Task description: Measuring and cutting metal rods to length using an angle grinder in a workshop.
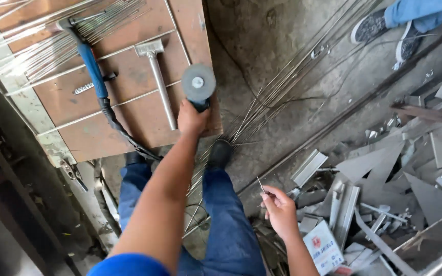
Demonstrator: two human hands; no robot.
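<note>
- My left hand [192, 117] is closed round the dark body of an angle grinder [198, 86], its grey disc facing up at me, just over the near edge of the brown work board [144, 76].
- My right hand [281, 209] is low and out to the side, fingers pinched on a short thin metal rod [260, 184] that points up from them.
- As far as I can judge, the rod is not yet at the disc: the two are well apart, so any grinding is not under way.
- Beyond my left hand on the board lie a steel hammer [157, 76], a blue-handled welding holder [90, 64] with its black cable, and loose rods [52, 41] at the far corner.
- Long wires [282, 87] run across the concrete floor between my hands.
- To the right of my right hand is a heap of metal offcuts [400, 184]; I see no bin or tray, everything lies loose.
- Another person's shoes [384, 30] are far ahead of my right hand.
</note>
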